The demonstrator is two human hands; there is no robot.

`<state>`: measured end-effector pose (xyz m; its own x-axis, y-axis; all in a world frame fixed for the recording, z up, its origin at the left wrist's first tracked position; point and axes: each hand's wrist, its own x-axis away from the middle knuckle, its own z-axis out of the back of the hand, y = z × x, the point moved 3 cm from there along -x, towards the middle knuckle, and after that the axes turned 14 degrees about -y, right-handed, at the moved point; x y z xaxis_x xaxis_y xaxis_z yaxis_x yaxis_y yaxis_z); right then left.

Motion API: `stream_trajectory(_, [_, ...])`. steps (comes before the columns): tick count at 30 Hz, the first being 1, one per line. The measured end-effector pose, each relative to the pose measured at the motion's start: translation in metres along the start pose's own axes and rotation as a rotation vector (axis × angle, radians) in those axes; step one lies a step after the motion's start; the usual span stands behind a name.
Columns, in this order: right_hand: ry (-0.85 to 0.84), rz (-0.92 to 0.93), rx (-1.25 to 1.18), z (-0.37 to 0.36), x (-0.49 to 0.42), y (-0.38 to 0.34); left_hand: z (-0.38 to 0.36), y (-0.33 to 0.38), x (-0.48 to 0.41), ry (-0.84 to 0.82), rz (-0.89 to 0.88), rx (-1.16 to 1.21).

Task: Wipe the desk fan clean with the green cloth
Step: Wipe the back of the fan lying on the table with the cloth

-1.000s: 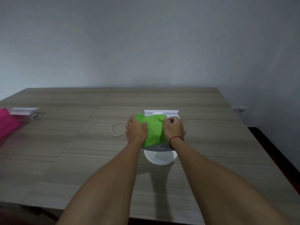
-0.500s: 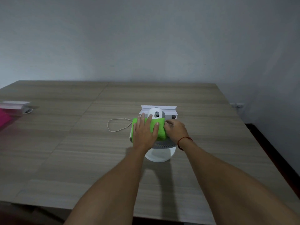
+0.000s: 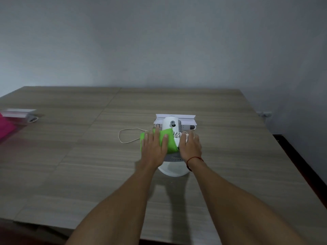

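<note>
A white desk fan (image 3: pixel 171 124) stands in the middle of the wooden table, its motor housing facing me and its round base (image 3: pixel 174 169) below. The green cloth (image 3: pixel 168 141) lies over the left top of the fan's grey grille. My left hand (image 3: pixel 154 147) presses flat on the cloth, fingers spread. My right hand (image 3: pixel 191 147) rests on the right side of the fan and steadies it; a red string circles that wrist. Most of the grille is hidden under both hands.
The fan's white cord (image 3: pixel 127 135) loops on the table to the left. A white box (image 3: pixel 177 119) lies just behind the fan. At the far left sit a clear box (image 3: pixel 18 114) and something pink (image 3: pixel 5 129). The table's right edge (image 3: pixel 276 156) drops to a dark floor.
The cloth and my left hand have slid left off the motor housing, which now shows. My right hand has let go of the cloth and rests on the fan's right side.
</note>
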<state>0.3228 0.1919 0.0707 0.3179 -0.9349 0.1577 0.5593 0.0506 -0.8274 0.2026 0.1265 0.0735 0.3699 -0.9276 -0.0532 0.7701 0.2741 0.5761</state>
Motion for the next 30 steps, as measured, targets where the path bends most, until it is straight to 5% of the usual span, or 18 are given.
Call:
stream_trajectory(7, [-0.032, 0.136, 0.143, 0.01, -0.004, -0.002, -0.002, -0.008, -0.011, 0.035, -0.129, -0.055])
stream_trajectory(14, [-0.121, 0.182, 0.271, 0.014, -0.014, 0.001, -0.001, -0.042, -0.02, -0.064, 0.043, 0.502])
stream_trajectory(22, [-0.093, 0.128, 0.239, 0.009, -0.019, -0.004, -0.009, 0.0, -0.01, 0.11, -0.058, -0.045])
stream_trajectory(30, [-0.101, 0.183, 0.309, 0.014, -0.021, 0.0, -0.003, -0.028, -0.024, 0.003, -0.065, 0.253])
